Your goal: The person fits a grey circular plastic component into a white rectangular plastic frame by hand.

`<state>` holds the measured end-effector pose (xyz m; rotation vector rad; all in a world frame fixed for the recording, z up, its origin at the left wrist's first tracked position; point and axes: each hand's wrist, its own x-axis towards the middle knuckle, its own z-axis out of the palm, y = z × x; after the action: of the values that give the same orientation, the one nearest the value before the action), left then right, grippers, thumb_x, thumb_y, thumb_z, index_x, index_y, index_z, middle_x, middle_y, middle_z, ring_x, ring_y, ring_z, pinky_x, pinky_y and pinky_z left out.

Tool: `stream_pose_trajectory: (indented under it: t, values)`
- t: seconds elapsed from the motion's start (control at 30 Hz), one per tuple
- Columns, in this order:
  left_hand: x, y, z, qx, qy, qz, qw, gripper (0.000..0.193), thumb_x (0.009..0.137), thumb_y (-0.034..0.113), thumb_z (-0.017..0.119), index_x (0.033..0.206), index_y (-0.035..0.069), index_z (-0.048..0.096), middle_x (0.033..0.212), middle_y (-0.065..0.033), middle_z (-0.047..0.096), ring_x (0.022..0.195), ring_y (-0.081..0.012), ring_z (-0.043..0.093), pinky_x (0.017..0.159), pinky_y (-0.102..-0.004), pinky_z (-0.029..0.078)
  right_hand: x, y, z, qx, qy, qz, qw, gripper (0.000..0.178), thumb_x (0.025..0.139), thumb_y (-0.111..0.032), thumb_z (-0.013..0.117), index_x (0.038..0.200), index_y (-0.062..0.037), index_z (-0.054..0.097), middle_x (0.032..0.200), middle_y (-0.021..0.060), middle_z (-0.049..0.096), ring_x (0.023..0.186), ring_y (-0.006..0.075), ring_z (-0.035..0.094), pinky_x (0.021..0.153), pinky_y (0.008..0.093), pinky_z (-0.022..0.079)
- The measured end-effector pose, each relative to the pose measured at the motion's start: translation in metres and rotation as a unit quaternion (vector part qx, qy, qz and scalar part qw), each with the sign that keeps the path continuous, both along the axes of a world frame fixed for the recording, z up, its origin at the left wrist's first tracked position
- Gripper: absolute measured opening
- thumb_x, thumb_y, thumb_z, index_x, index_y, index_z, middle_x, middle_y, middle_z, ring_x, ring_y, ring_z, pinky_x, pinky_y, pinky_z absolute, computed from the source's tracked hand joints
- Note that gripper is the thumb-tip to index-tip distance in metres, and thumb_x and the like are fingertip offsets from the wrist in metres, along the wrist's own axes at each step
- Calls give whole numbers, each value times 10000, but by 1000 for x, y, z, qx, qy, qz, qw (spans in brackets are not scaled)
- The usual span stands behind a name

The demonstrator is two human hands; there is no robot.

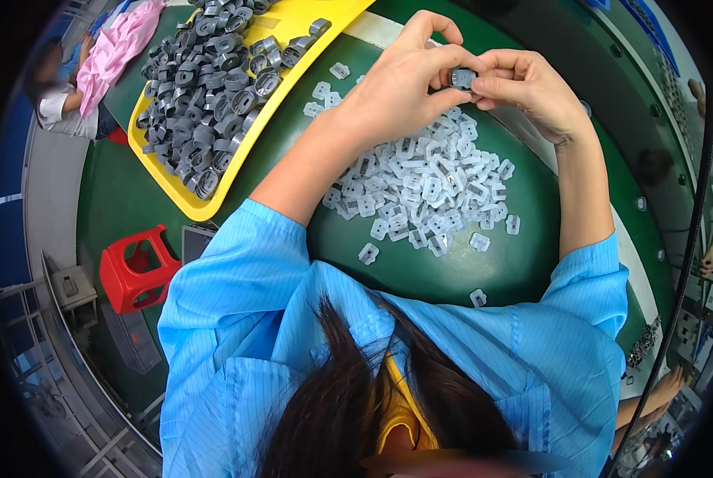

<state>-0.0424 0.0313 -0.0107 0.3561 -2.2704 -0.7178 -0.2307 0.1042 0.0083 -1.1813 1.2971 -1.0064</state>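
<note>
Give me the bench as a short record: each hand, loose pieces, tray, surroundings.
Left hand: thumb and fingers around a small gray part
Right hand: fingertips at that part; exact contact unclear
Loose pieces: translucent white pieces, heaped on the green tabletop, some scattered
Yellow tray: left of the heap, holding many gray rounded parts
Surroundings: red stool at left

The yellow tray appears to be moulded in smooth, glossy plastic. A satin plastic finish is shown by the grey ring-shaped parts and the single held grey piece. The whitish parts look cast in translucent, shiny plastic. Smooth, faint gloss is seen on the green tabletop, glossy plastic on the red stool, matt cloth in the blue shirt.
</note>
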Motion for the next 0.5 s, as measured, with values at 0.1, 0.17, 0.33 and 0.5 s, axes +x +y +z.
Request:
stream_pose_trajectory:
  t: [0.1,0.17,0.33,0.5]
  values:
    - [1,-2,-1,3,-5,-39,999,308,707,23,760,997,62,666,1099,-50,488,698,-115,538,634,-248,483,-1,-2,-1,15,14,21,1000,177,777,-137,701,890,-11,650,770,40,651,694,77,604,680,204,498]
    - [0,-2,-2,-13,-11,-59,998,307,722,16,742,1015,76,673,1094,-42,496,715,-126,538,638,-255,483,0,-2,-2,24,21,31,999,163,766,-126,693,873,-13,644,757,36,645,685,75,599,675,202,495]
    - [-2,-3,-7,-41,-14,-52,998,331,720,18,740,1039,83,676,1072,-36,509,720,-129,545,638,-260,483,5,-2,-2,-22,151,17,988,125,744,-86,645,837,-6,621,687,4,594,631,53,539,611,195,442]
    - [1,-8,-5,-3,-2,-45,999,334,733,31,738,1058,76,676,1069,-40,513,717,-121,555,642,-257,484,6,-2,-7,-67,66,-11,996,151,807,-61,612,932,21,634,772,49,643,690,82,600,652,193,481]
